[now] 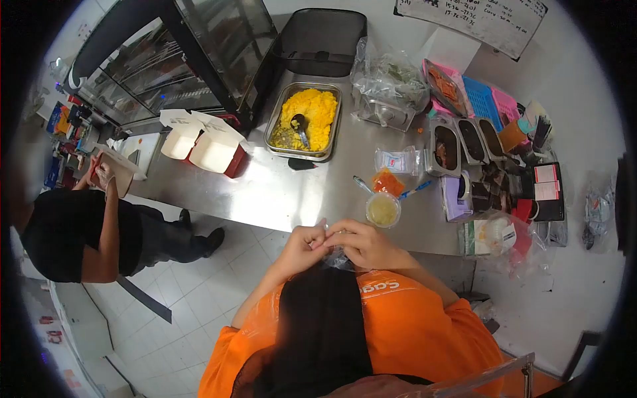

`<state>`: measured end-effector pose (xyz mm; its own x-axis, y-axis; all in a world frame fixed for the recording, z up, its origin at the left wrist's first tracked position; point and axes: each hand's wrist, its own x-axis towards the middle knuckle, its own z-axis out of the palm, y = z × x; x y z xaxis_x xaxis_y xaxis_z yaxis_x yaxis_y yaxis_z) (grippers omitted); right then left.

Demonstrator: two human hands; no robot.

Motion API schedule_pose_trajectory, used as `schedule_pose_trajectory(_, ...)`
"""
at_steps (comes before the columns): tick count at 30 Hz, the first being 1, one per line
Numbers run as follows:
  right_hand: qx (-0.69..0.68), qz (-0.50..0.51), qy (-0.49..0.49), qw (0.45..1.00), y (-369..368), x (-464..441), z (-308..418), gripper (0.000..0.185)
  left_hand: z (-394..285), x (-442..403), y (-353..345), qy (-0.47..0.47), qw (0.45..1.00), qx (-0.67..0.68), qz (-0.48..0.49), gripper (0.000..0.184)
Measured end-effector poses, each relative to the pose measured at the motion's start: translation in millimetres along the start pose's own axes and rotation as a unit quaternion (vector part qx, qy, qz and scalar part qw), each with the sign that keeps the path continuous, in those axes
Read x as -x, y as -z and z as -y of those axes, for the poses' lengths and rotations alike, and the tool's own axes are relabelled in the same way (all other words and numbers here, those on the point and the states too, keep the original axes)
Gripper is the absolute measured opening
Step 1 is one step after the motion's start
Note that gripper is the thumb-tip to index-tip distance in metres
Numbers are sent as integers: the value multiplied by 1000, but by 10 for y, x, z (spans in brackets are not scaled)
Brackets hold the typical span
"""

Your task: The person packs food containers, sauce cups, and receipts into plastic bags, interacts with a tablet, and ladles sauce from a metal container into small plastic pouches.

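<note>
My left hand (307,244) and my right hand (356,241) meet in front of my chest at the counter's front edge, fingers pinched together. Between and below them shows a clear plastic bag (338,259), gripped by both hands. Just beyond my right hand, a round clear tub (383,210) of pale contents stands on the steel counter (252,192). Behind the tub lies a small bag of orange food (387,183), with a blue pen (416,190) to its right and a white-labelled packet (398,161) farther back.
A tray of yellow rice (314,113) holds a black spoon. Two open cartons (213,151) stand left of it, before a glass cabinet (192,53). Metal containers (446,149) and a purple box (456,198) are at right. A co-worker (79,232) stands at left.
</note>
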<state>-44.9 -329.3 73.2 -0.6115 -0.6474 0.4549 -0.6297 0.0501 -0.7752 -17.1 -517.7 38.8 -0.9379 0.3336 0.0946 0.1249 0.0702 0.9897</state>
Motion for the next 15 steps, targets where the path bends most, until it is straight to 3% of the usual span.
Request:
schedule_pose_trajectory(2, -82, 52, -51, 994, 77, 60, -67, 22, -24, -20, -67, 28, 998, 44, -21, 33)
schedule_pose_trajectory(5, -70, 119, -60, 989, 217, 71, -70, 22, -9, -27, -141, 43, 998, 42, -13, 33)
schedule_pose_trajectory(7, -83, 71, -25, 994, 221, 90, -81, 20, -8, -30, -197, 52, 998, 41, -6, 30)
schedule_pose_trajectory(10, -68, 13, 6, 998, 152, 193, -125, 18, -133, -67, -347, 23, 996, -79, -40, 22)
schedule_pose_trajectory(15, -61, 18, -14, 998, 110, 349, -229, 17, -65, -12, -577, 64, 996, -29, -51, 14)
